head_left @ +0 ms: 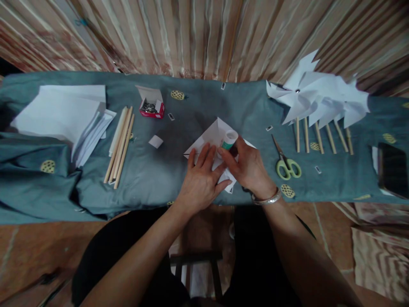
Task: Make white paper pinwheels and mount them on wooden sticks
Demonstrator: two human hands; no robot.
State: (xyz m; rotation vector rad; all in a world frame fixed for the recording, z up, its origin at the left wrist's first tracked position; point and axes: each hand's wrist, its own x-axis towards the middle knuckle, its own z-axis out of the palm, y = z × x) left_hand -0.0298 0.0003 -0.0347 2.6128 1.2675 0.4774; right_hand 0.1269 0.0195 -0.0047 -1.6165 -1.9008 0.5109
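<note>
A piece of white paper (218,126) with cut flaps lies on the cloth in front of me. My left hand (201,179) rests on it with fingers spread, pressing it down. In my right hand (247,166) is a glue stick (229,137), a white tube with a green band, gripped over the paper. Its lower end is hidden by my fingers. Right of that hand, green-handled scissors (288,168) lie with blades pointing away. A small white paper square (156,141) sits to the left.
At the left are a stack of white paper (64,108), wooden sticks (119,147) and an open red box (152,108) of small metal pieces. Several paper pinwheels (319,94) lie back right. A dark phone (393,168) is at the right end.
</note>
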